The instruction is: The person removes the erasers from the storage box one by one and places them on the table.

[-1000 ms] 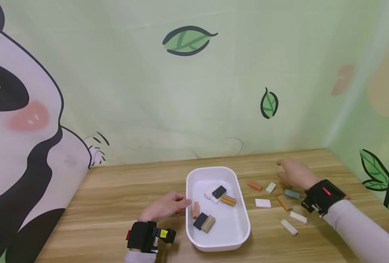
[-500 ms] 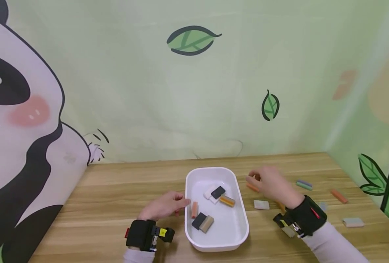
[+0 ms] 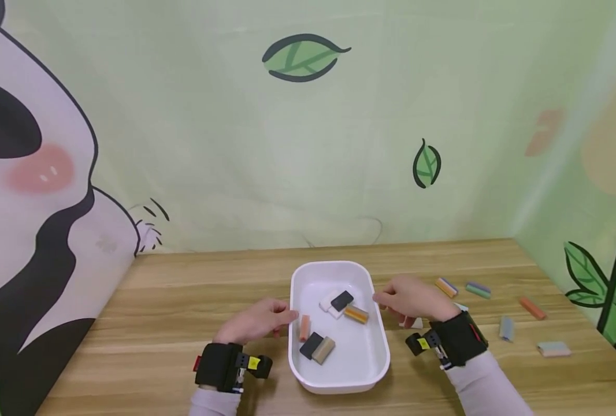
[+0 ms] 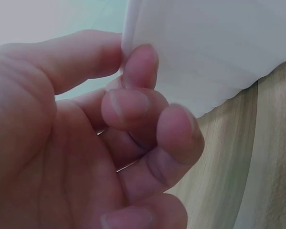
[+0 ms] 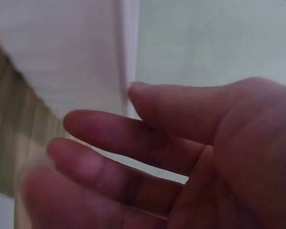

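Standing between the two hands on a light-brown, flat, wood-grain table (image 3: 209,289): a white, oblong, plastic-looking tray (image 3: 357,364) with rounded corners. Pinching the tray's left rim between thumb and index finger with the bare left hand (image 3: 256,321), remaining fingers curled outside the wall. At the tray's right rim, just meeting it with the thumb tip of the bare right hand (image 3: 414,297), fingers loosely extended along the outer wall and parted from the thumb. In the tray's far half, partly over two white oblong blocks (image 3: 327,300), a black oblong block (image 3: 342,300), with a yellow-orange striped block (image 3: 357,314) just beside. Along the tray's left side, a slim salmon-orange block (image 3: 305,327); nearer, touching each other, a charcoal oblong block (image 3: 311,345) and a tan oblong block (image 3: 323,350). Just right of the tray, partly hidden by the right hand, a small white block (image 3: 416,324). Farther right of the tray, well apart from it, an orange-and-purple striped block (image 3: 446,288), a green-and-purple block (image 3: 478,290), a slim orange-red block (image 3: 533,308), a blue-grey block (image 3: 507,329) and a grey-and-pale-pink block (image 3: 553,349). Behind the tray, a pale-green cloth backdrop (image 3: 266,156) with printed leaves.
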`<state>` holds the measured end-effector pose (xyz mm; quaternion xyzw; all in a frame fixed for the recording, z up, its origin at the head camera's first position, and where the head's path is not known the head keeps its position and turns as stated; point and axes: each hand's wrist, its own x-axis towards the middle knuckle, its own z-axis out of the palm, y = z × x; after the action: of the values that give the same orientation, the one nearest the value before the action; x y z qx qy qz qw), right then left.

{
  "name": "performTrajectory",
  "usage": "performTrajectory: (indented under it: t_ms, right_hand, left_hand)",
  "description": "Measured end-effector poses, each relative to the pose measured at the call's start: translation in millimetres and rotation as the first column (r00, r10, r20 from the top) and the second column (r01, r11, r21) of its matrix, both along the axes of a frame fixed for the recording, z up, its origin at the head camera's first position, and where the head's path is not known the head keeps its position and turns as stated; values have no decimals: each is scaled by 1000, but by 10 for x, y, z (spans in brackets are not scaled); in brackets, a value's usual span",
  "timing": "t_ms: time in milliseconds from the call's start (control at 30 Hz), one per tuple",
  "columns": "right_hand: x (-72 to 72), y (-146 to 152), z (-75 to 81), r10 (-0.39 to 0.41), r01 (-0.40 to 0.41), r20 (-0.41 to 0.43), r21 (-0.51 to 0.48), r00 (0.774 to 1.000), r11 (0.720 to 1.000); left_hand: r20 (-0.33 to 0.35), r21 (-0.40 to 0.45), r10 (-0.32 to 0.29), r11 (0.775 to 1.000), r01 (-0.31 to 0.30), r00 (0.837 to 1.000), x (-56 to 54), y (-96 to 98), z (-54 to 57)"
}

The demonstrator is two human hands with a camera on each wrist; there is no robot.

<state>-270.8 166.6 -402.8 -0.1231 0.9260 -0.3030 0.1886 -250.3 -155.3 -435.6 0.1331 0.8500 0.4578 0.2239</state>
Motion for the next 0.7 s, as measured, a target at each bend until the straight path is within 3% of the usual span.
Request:
performTrajectory:
  t_ms: [200,533,700]
  right_hand:
    - [-20,-62,65,41,-41,3,1,999,999]
    - [28,-141,80,63,-56,-62,115,996,992]
    - [20,-154,99,59,-49,-83,122,995,991]
  left_hand:
    - [2,-4,-3,1000,3,1000,-6,-10,-2]
    - [14,-22,17,1000,-16,1000,40,26,3]
    - [-57,-80,42,996,-46,998,68,74,90]
